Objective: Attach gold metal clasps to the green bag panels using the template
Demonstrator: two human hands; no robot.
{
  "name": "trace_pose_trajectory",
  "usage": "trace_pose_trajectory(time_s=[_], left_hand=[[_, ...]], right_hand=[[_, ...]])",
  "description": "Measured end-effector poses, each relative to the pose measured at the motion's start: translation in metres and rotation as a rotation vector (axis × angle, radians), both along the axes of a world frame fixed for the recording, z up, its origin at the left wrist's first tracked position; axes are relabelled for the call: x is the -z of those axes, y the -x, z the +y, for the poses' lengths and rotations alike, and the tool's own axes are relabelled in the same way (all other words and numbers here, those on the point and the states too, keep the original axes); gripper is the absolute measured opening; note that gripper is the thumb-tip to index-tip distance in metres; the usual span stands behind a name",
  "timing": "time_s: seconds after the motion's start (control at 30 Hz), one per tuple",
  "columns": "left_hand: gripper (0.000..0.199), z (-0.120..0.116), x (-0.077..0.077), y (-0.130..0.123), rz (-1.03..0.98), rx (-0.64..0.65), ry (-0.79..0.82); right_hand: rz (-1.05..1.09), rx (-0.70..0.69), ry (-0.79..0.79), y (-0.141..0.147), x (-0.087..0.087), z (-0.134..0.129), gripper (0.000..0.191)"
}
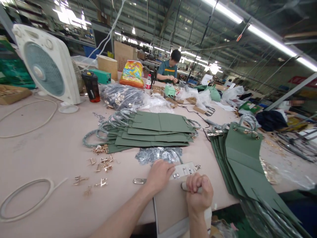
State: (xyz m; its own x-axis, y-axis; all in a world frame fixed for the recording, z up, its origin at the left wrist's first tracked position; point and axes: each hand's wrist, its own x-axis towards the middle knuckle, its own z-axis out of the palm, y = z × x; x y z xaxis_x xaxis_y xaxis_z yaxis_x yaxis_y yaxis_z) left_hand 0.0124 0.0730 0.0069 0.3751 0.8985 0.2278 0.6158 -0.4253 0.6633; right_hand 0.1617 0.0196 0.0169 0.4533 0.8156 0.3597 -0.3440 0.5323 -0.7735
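Observation:
In front of me lies a beige and white bag panel (170, 205), its upper flap bearing small metal fittings. My left hand (159, 175) is closed at the flap's left edge, its fingers partly hidden. Over the panel's right side, my right hand (199, 193) makes a fist around a pale handle with a dark end (184, 186); the rest of that tool is hidden. A metal clasp plate (139, 181) lies left of the panel. Behind it spreads a pile of thin silver metal plates (158, 155). Several gold-coloured clasp parts (105, 163) are scattered to the left.
Stacked green bag pieces with wrapped handles (158, 122) lie beyond my hands. More green pieces (244, 155) hang over the table edge at right. A fan (44, 66), a dark bottle (90, 86) and a coiled strip (27, 201) are leftward. A co-worker (168, 69) is at the far side.

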Motion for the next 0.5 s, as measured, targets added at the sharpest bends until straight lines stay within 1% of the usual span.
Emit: trace_pose_trajectory(time_s=[0.1, 0.17, 0.27, 0.33, 0.4, 0.5], left_hand=[[0.028, -0.003, 0.003, 0.000, -0.079, -0.009, -0.020], [0.028, -0.005, 0.004, 0.001, -0.184, -0.045, -0.038], [0.031, -0.011, 0.002, 0.009, -0.384, -0.111, -0.062], [0.033, -0.018, 0.000, 0.017, -0.466, -0.150, -0.077], [0.033, -0.029, 0.000, 0.028, -0.465, -0.170, -0.087], [0.034, -0.047, 0.001, 0.044, -0.368, -0.142, -0.076]], right_hand=[[0.038, 0.066, 0.011, -0.005, 0.003, -0.004, 0.039], [0.046, 0.096, -0.010, -0.005, 0.005, -0.004, 0.037], [0.032, 0.108, -0.033, -0.003, 0.009, -0.004, 0.036], [-0.011, 0.101, -0.037, -0.001, 0.011, -0.005, 0.035], [-0.067, 0.083, -0.042, 0.000, 0.013, -0.007, 0.035], [-0.135, 0.078, -0.060, 0.004, 0.013, -0.009, 0.034]])
